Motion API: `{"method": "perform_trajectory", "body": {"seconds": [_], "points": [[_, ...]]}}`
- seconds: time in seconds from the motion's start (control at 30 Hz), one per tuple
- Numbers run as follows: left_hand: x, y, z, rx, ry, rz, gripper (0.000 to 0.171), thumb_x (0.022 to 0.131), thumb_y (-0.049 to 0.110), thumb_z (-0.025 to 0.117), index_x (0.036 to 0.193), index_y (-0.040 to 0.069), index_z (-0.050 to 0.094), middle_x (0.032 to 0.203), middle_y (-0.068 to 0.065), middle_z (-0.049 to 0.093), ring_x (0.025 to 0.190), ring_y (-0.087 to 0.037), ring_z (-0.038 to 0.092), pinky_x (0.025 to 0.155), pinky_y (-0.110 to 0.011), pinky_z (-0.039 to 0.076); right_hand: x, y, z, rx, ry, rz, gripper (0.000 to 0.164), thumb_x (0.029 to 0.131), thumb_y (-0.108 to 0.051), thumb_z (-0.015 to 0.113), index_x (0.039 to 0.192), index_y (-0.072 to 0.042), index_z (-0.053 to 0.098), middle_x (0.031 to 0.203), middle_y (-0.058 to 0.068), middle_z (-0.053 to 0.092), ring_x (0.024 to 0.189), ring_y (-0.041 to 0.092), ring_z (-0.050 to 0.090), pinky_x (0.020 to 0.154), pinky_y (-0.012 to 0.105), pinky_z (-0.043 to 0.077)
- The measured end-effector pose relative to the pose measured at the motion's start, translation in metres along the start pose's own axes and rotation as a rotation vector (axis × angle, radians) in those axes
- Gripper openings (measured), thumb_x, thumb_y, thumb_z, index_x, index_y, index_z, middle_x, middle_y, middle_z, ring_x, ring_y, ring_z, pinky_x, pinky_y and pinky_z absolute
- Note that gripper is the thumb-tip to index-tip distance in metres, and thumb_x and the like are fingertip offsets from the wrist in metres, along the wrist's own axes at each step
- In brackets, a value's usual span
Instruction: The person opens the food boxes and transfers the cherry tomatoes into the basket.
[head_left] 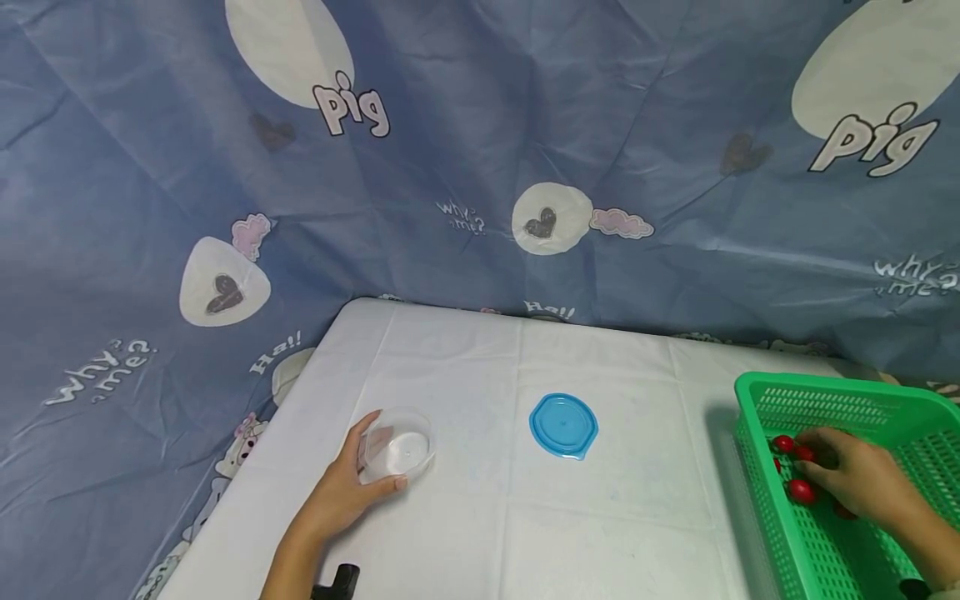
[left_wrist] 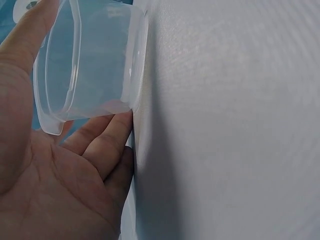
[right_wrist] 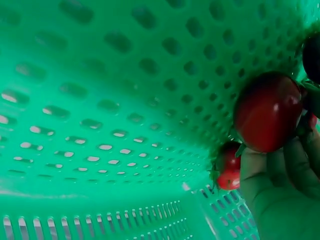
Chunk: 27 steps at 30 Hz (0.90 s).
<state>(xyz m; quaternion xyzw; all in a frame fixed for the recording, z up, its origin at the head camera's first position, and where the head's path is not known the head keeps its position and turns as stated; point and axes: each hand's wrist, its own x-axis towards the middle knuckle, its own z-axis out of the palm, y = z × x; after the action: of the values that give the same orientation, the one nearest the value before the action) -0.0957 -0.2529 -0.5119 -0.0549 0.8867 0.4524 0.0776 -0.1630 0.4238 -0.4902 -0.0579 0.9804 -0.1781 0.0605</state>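
Note:
In the head view my left hand (head_left: 341, 492) holds a clear plastic container (head_left: 397, 446) by its side, thumb on the near side and fingers on the far side. The container (left_wrist: 97, 60) is upright on the white cloth, and no lid covers it. Inside a green basket (head_left: 776, 533) at the right, my right hand (head_left: 862, 475) reaches down among small red tomatoes (head_left: 802, 491). Seen from the right wrist, its fingers (right_wrist: 260, 185) are beside a dark red tomato (right_wrist: 268, 112); whether they grip one is hidden. A blue lid (head_left: 563, 425) lies flat between the hands.
A white cloth (head_left: 600, 517) covers the table. Behind it and to the left hangs a blue printed curtain (head_left: 450, 150). The basket's perforated walls rise around the right hand. A black object (head_left: 341, 581) shows near the left forearm.

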Motion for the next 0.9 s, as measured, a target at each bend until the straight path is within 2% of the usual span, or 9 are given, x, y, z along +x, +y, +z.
{"method": "perform_trajectory", "body": {"seconds": [0.17, 0.27, 0.47, 0.57, 0.67, 0.87, 0.9], "points": [[0.002, -0.001, 0.003, 0.018, 0.006, 0.0, 0.107, 0.07, 0.051, 0.082, 0.151, 0.044, 0.013, 0.154, -0.017, 0.03, 0.134, -0.051, 0.03, 0.098, -0.073, 0.026, -0.001, 0.002, -0.001, -0.006, -0.034, -0.003, 0.051, 0.084, -0.033, 0.075, 0.115, 0.005, 0.061, 0.097, 0.017, 0.066, 0.083, 0.036, 0.063, 0.063, 0.048, 0.049], [0.004, -0.002, 0.004, 0.019, 0.006, 0.0, 0.108, 0.069, 0.052, 0.083, 0.151, 0.045, 0.013, 0.153, -0.016, 0.031, 0.134, -0.051, 0.031, 0.099, -0.073, 0.026, -0.002, 0.0, -0.004, -0.029, -0.032, -0.014, 0.055, 0.087, -0.037, 0.072, 0.117, 0.008, 0.06, 0.101, 0.024, 0.065, 0.085, 0.04, 0.063, 0.064, 0.051, 0.049], [0.006, -0.002, 0.002, 0.045, -0.01, 0.006, 0.109, 0.068, 0.055, 0.082, 0.151, 0.045, 0.012, 0.152, -0.013, 0.034, 0.133, -0.05, 0.033, 0.098, -0.071, 0.029, -0.006, -0.017, -0.024, -0.075, 0.052, -0.035, 0.052, 0.09, -0.033, 0.069, 0.116, 0.011, 0.059, 0.107, 0.035, 0.059, 0.077, 0.04, 0.062, 0.06, 0.051, 0.048], [0.005, -0.002, -0.001, 0.052, -0.022, 0.014, 0.111, 0.068, 0.053, 0.083, 0.151, 0.044, 0.011, 0.152, -0.014, 0.034, 0.134, -0.049, 0.033, 0.099, -0.069, 0.03, -0.011, -0.034, -0.035, -0.075, 0.123, -0.068, 0.049, 0.091, -0.032, 0.068, 0.117, 0.008, 0.059, 0.11, 0.034, 0.059, 0.075, 0.04, 0.063, 0.059, 0.052, 0.046], [0.004, 0.0, -0.002, 0.059, -0.027, 0.023, 0.114, 0.067, 0.051, 0.084, 0.152, 0.042, 0.009, 0.152, -0.016, 0.032, 0.136, -0.048, 0.03, 0.1, -0.069, 0.028, -0.016, -0.057, -0.043, -0.073, 0.172, -0.106, 0.05, 0.09, -0.035, 0.069, 0.12, 0.004, 0.059, 0.116, 0.032, 0.058, 0.088, 0.047, 0.06, 0.064, 0.057, 0.045], [0.004, 0.001, -0.003, 0.067, -0.035, 0.023, 0.116, 0.068, 0.052, 0.083, 0.153, 0.04, 0.005, 0.155, -0.019, 0.026, 0.137, -0.05, 0.026, 0.1, -0.071, 0.026, -0.028, -0.109, -0.058, -0.037, 0.162, -0.164, 0.059, 0.09, -0.04, 0.068, 0.131, 0.0, 0.053, 0.126, 0.028, 0.053, 0.107, 0.047, 0.051, 0.076, 0.062, 0.042], [0.004, 0.001, -0.003, 0.069, -0.038, 0.023, 0.115, 0.069, 0.052, 0.082, 0.154, 0.039, 0.004, 0.156, -0.018, 0.024, 0.137, -0.05, 0.025, 0.1, -0.071, 0.025, -0.03, -0.118, -0.059, -0.038, 0.159, -0.174, 0.061, 0.09, -0.042, 0.067, 0.133, -0.002, 0.052, 0.128, 0.027, 0.052, 0.102, 0.041, 0.054, 0.076, 0.06, 0.043]]}}
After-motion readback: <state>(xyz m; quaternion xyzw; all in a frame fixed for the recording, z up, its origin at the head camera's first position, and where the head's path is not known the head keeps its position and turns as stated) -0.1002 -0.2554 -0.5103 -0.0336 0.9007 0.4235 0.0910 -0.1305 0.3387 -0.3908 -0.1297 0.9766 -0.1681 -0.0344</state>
